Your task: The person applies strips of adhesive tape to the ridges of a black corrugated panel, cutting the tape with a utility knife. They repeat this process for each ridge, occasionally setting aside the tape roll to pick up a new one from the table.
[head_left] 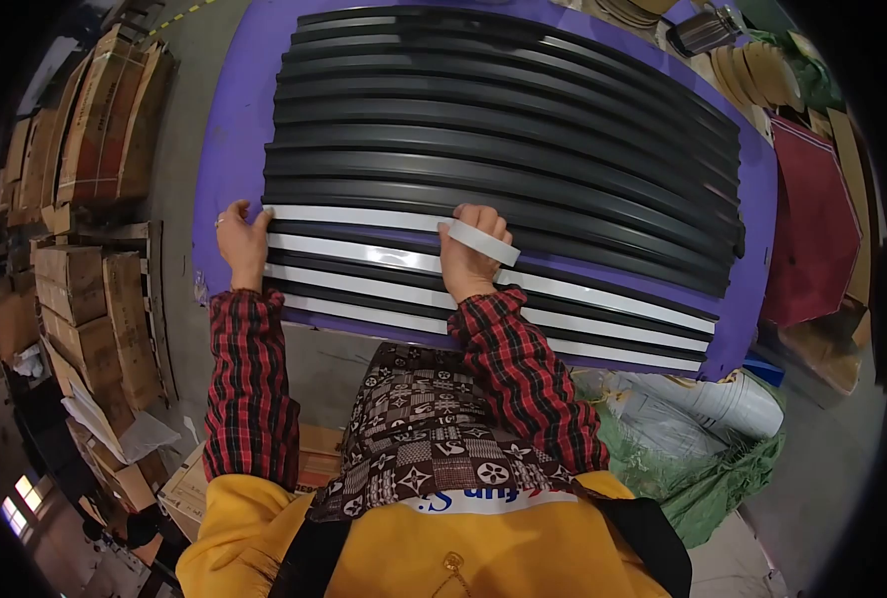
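Several long black strips (503, 130) lie side by side on a purple table. The nearest ones carry white tape (394, 257) along their length. At the left ends, my left hand (241, 242) is closed, its thumb on the taped end of one black strip (304, 213); its other fingers are partly hidden. Over the middle of that strip, my right hand (475, 249) is closed around a length of white tape (483, 242). This tape stretches left toward my left hand and loops out past my right fingers.
The purple table (229, 130) has its near edge just before my body. Stacked cardboard boxes (105, 120) stand on the left. To the right are a dark red panel (817, 219), green sheeting (698, 498) and white rolls or cups (733, 404). Round brown pieces (757, 75) sit at the far right.
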A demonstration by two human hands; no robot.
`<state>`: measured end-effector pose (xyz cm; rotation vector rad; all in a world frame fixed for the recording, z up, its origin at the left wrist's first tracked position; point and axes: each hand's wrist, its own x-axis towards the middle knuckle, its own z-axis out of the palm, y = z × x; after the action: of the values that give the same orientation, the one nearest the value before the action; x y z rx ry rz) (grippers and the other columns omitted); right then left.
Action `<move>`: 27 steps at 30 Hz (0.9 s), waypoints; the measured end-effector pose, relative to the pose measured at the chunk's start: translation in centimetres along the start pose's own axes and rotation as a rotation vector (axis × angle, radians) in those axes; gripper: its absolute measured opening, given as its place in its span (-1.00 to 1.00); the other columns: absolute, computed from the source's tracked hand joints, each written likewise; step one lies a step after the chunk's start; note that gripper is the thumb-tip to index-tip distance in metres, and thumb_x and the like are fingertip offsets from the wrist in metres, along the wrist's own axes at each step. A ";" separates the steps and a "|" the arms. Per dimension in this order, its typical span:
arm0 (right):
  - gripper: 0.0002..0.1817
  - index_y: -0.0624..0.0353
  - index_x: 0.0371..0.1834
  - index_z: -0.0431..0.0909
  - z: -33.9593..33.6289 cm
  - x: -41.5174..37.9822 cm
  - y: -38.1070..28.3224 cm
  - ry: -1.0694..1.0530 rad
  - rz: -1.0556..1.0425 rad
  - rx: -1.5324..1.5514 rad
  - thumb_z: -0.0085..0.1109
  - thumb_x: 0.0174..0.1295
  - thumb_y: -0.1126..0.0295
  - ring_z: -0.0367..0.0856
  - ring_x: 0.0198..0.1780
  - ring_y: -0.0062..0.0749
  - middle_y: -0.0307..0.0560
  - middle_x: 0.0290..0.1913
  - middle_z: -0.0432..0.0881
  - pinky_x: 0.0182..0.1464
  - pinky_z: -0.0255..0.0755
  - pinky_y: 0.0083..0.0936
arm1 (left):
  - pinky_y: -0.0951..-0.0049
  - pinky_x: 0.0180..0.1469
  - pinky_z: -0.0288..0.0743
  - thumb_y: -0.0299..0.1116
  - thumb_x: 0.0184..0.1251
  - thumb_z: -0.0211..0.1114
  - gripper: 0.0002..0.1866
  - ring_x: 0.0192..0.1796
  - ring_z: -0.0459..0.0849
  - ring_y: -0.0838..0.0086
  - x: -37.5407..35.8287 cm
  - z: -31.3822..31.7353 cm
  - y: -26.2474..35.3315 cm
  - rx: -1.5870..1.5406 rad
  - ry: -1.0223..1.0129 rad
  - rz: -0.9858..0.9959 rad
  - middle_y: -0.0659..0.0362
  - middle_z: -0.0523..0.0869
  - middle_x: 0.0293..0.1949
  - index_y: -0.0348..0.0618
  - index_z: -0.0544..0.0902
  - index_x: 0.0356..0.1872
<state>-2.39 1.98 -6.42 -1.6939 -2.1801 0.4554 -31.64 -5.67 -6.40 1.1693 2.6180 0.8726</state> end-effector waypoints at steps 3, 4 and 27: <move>-0.52 0.16 -0.18 0.39 1.0 0.1 0.3 0.013 0.007 0.012 0.30 -0.25 0.35 0.37 -0.22 -0.17 -0.04 -0.27 0.39 -0.18 0.25 -0.26 | 0.32 -0.11 0.33 -0.53 -0.01 0.22 -0.79 -0.13 0.48 0.19 -5.7 3.2 9.3 -0.158 -0.254 0.495 0.03 0.54 -0.25 -0.21 0.56 -0.27; -0.49 0.26 -0.14 0.36 0.5 -0.1 0.3 0.074 -0.059 0.096 0.25 -0.26 0.40 0.37 -0.26 -0.11 0.03 -0.31 0.39 -0.23 0.25 -0.22 | 0.27 -0.08 0.33 -0.54 0.01 0.19 -0.76 -0.13 0.49 0.18 -8.0 4.2 12.5 -0.095 -0.325 0.698 0.01 0.54 -0.25 -0.21 0.55 -0.22; -0.71 0.34 -0.37 0.53 -21.9 11.6 51.3 0.470 0.515 -0.156 0.16 0.03 0.26 0.57 -0.33 -0.09 0.11 -0.36 0.59 -0.20 0.41 -0.29 | 0.06 0.13 0.15 -0.29 0.06 0.16 -0.74 0.09 0.30 0.07 -10.6 6.3 17.0 0.331 -0.565 0.864 -0.06 0.34 0.08 -0.24 0.48 -0.27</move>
<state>49.03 26.30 -9.21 -2.1835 -1.4752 -0.0071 -11.38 -1.49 -3.07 2.2881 1.7953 0.1066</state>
